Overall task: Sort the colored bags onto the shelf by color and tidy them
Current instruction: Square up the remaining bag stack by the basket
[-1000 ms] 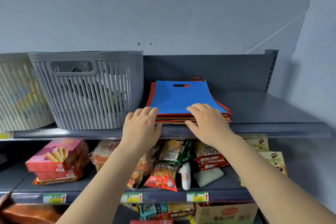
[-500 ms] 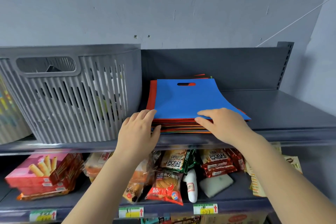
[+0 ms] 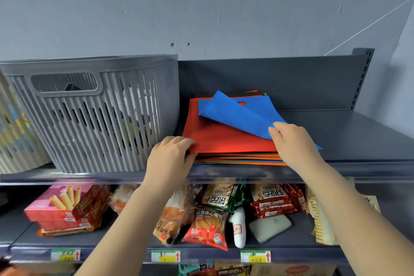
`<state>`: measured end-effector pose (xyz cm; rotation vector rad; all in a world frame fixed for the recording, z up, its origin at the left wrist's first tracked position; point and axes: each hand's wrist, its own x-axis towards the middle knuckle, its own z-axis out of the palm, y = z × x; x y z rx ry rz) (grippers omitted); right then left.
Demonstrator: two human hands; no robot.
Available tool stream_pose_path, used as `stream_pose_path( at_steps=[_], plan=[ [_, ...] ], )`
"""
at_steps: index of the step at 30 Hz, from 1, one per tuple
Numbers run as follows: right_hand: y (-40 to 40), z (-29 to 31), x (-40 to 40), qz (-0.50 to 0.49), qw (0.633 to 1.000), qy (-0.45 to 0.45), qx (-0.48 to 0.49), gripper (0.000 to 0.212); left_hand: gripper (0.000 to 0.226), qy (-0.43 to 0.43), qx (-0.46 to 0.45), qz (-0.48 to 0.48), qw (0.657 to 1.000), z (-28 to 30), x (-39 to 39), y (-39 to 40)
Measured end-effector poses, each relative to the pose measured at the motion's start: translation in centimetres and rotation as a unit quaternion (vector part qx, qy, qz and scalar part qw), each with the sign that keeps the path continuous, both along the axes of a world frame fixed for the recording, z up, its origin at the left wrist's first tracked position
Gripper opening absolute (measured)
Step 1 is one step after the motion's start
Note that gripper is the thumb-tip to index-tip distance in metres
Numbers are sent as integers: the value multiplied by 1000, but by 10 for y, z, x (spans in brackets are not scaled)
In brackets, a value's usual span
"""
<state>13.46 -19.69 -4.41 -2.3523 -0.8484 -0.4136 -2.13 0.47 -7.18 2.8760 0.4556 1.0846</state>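
A stack of flat colored bags lies on the top shelf (image 3: 349,139), right of a grey basket. Its top bag now showing is red (image 3: 224,136); orange, green and blue edges show beneath. A blue bag (image 3: 242,114) with a cut-out handle is lifted off the stack, its near left part peeled up and turned toward the right. My right hand (image 3: 293,143) pinches the blue bag's near edge. My left hand (image 3: 172,152) grips the front left corner of the red bag and the stack.
A grey slatted basket (image 3: 94,116) stands left of the stack, with a beige basket (image 3: 15,136) beyond it. Bare shelf surface lies right of the stack. The shelf below holds snack packets (image 3: 208,226) and pink boxes (image 3: 67,206).
The blue bag lay flat on the stack before; my right hand has now lifted and pulled it to the right, uncovering the red bag. My left hand stays at the stack's front left corner.
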Motion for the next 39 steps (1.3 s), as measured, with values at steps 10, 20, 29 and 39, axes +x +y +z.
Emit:
stream_pose_path(
  at_steps=[10, 20, 29, 39],
  plan=[
    [-1, 8, -6, 50, 999, 8, 10, 41, 26, -35, -28, 8, 999, 35, 14, 1],
    [0, 5, -4, 50, 999, -15, -11, 46, 36, -67, -99, 4, 993, 30, 14, 2],
    [4, 5, 4, 30, 996, 7, 80, 49, 28, 48, -65, -29, 996, 19, 7, 4],
    [4, 2, -2, 45, 998, -6, 36, 49, 12, -69, 33, -53, 996, 41, 22, 8]
  ],
)
